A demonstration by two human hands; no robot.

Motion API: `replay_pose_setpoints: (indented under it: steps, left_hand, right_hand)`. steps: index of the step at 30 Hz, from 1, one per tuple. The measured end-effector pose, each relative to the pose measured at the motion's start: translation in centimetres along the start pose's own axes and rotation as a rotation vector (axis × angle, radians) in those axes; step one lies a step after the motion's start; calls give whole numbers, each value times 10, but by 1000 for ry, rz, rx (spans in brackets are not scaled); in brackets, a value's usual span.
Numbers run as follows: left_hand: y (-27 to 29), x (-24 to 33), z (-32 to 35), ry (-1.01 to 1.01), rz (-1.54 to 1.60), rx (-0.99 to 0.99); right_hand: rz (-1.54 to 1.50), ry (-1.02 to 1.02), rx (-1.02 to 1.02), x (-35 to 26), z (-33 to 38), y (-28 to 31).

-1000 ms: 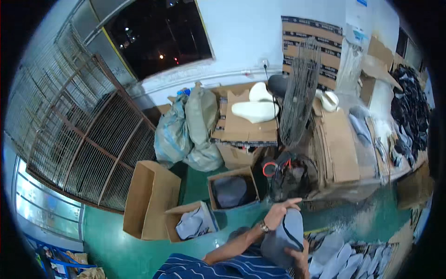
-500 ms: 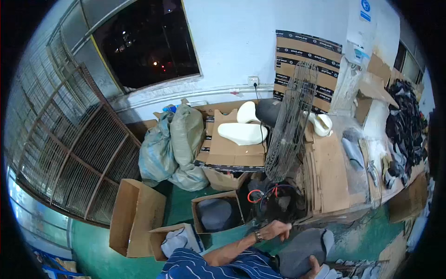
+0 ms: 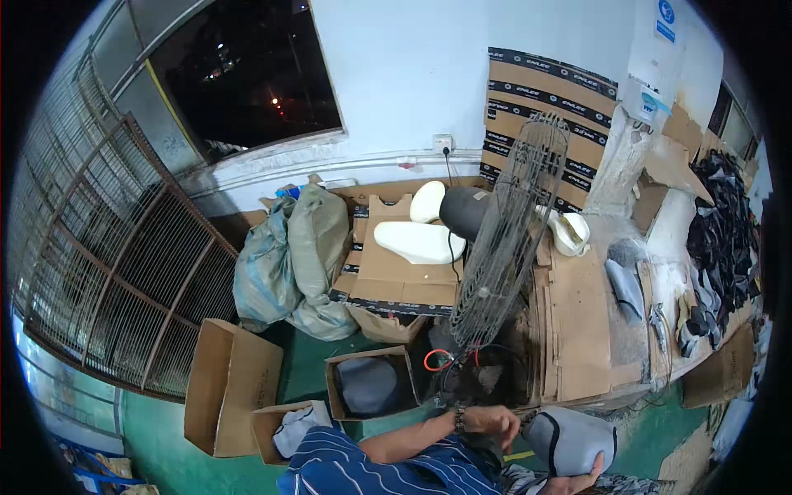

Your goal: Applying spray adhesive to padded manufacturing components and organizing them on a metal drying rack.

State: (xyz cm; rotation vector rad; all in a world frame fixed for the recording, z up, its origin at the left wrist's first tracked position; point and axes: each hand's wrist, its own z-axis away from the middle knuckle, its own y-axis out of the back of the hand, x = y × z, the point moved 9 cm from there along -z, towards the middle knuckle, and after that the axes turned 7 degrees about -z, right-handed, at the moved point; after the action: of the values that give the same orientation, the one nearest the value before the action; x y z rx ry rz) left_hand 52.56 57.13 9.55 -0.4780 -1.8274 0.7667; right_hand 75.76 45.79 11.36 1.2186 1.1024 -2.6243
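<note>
My right hand grips a grey saddle cover with black edging, at the lower right. Its fingers lie along the cover's near lower edge, and part of the hand is hidden beneath it. Just left of the cover, my left hand hangs in the air with its fingers curled in. Whether something small is between those fingers is hidden. A bracelet circles the left wrist. More grey padded pieces lie in an open cardboard box and in a smaller box left of my forearm.
A wire fan guard stands beside a cardboard-topped table holding a white saddle shell and a dark saddle. Right of it is a workbench. Woven sacks, a tall carton and a rusty wire cage stand left.
The saddle cover has been turned in my right hand, so its lighter grey side with black edging now shows. My left hand has dropped slightly, its fingers bent downward. The view has shifted slightly.
</note>
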Motion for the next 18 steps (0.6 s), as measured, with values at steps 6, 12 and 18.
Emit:
replay_pose_setpoints:
  steps: [6, 12, 18]
  left_hand:
    - [0, -39, -93, 199, -610, -56]
    - [50, -32, -221, -50, -654, 236]
    - [88, -67, -336, -323, -418, 572]
  right_hand:
    - [-155, -69, 22, -13, -70, -3]
    - [-291, -163, -22, -46, -171, -57]
    - [-390, -201, 57, -122, -258, -29]
